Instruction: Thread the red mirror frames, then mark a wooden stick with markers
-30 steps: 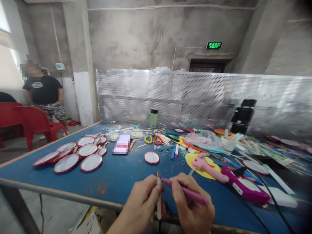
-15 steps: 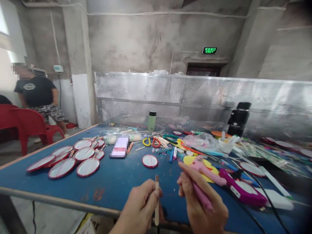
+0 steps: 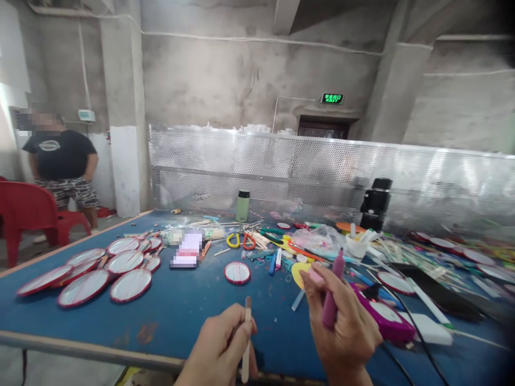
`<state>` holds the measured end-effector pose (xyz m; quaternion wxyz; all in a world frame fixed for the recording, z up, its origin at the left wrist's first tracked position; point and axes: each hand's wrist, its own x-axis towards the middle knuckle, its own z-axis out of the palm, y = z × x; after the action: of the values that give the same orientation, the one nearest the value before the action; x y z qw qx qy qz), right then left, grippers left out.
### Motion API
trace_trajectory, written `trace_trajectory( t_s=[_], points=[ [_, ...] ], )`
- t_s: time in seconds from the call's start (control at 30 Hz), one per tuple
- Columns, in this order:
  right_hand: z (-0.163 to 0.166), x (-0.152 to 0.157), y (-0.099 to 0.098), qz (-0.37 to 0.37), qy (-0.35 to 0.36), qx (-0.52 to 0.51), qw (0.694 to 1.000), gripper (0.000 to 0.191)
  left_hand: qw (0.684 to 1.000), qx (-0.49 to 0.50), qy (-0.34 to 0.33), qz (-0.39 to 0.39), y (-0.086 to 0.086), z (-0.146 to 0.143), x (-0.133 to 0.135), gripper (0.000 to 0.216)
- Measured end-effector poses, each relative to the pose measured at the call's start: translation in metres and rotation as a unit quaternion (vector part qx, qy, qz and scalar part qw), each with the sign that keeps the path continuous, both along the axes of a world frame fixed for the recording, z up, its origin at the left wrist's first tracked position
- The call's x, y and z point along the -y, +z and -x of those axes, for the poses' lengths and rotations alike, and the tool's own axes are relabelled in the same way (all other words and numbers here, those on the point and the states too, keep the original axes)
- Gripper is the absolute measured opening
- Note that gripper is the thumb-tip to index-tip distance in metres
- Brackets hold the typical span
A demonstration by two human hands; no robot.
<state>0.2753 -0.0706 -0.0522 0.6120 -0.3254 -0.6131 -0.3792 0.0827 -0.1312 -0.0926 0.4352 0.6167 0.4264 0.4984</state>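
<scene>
My left hand (image 3: 219, 351) is closed on a thin wooden stick (image 3: 247, 338), held upright over the near edge of the blue table (image 3: 189, 305). My right hand (image 3: 341, 327) grips a pink marker (image 3: 333, 292) with its tip pointing up, about a hand's width to the right of the stick. A single red-rimmed round disc (image 3: 237, 272) lies on the table beyond both hands.
Several red-rimmed discs (image 3: 92, 268) lie at the left. Scissors (image 3: 237, 239), pens, a plastic bag (image 3: 317, 238), a purple glue gun (image 3: 388, 316) with a black cable and a green bottle (image 3: 242, 206) clutter the middle and right. A person (image 3: 60, 161) stands by a red chair (image 3: 30, 212) at far left.
My right hand has lifted away from the stick and turned the pink marker from lying sideways to upright. The view has tilted up and shifted a little.
</scene>
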Motion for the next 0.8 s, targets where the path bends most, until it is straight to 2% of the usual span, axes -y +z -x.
trace_trajectory(
  t_s=[0.07,0.23,0.47,0.8],
  points=[
    [0.0,-0.001,-0.001,0.007,-0.004,-0.001,1.0,0.031,1.0,-0.006,0.002,0.0,-0.002,0.0,-0.001,0.04],
    [0.003,0.001,0.007,-0.035,-0.006,-0.008,0.999,0.025,0.999,-0.032,0.005,-0.001,-0.003,0.002,-0.001,0.04],
    [-0.005,0.002,0.019,-0.027,-0.025,-0.029,0.999,0.023,0.999,-0.035,-0.001,-0.01,-0.004,0.004,-0.003,0.037],
    [-0.002,0.004,0.015,0.002,0.014,0.002,1.0,0.023,0.999,-0.039,0.008,-0.003,0.005,0.001,0.003,0.032]
  ],
)
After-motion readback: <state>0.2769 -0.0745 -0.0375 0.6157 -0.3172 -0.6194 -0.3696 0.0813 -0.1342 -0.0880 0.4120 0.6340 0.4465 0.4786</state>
